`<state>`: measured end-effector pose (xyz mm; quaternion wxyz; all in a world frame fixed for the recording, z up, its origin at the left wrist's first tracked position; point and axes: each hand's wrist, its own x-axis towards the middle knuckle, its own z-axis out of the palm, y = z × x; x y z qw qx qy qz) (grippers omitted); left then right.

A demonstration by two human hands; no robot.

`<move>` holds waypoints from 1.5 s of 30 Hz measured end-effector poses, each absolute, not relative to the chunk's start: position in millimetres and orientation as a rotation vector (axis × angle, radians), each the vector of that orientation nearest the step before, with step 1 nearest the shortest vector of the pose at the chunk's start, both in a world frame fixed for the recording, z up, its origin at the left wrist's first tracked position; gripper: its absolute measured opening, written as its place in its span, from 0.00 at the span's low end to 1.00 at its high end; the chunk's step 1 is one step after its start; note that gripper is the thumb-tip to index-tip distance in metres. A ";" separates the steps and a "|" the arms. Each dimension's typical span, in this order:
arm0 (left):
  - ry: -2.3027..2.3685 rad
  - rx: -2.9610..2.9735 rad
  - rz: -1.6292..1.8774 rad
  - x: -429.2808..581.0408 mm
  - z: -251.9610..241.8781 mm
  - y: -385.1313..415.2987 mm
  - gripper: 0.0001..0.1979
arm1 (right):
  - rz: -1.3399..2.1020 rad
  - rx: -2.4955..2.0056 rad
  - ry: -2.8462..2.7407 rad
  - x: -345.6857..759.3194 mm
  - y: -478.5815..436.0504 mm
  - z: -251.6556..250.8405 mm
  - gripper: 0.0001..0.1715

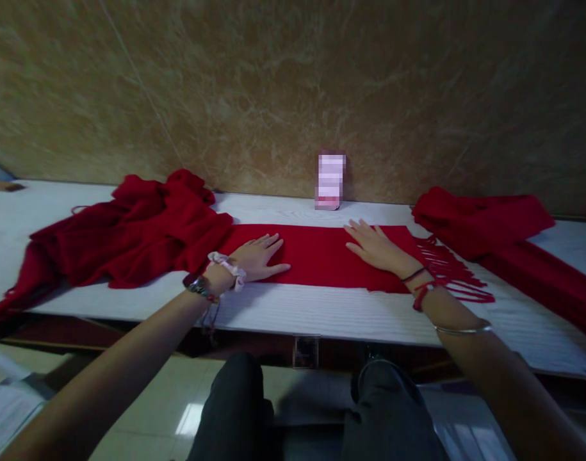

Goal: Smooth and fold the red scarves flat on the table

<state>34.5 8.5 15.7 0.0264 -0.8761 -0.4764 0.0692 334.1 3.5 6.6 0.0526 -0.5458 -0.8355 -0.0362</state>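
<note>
A red fringed scarf (pixel 316 256) lies in a flat strip along the white tabletop. My left hand (pixel 258 257) rests palm down on its left part, fingers spread, beside a rumpled heap of red cloth (pixel 143 237). Toward the other end, my right hand (pixel 379 248) presses flat on the scarf with fingers apart. The fringe (pixel 453 272) fans out to the right, partly under my right wrist. Whether the heap and the strip are one piece I cannot tell.
Another folded red cloth (pixel 485 221) lies at the right and runs to the table's front edge. A phone-like object (pixel 330 181), blurred out, leans on the marbled wall (pixel 273 96) behind the white table (pixel 293 314). A brown item (pixel 3 186) lies far left.
</note>
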 end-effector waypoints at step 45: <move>-1.854 -2.601 0.026 57.8 -3.0 54.4 0.29 | -0.031 -2.191 -2.218 386.0 11.6 -2.2 0.31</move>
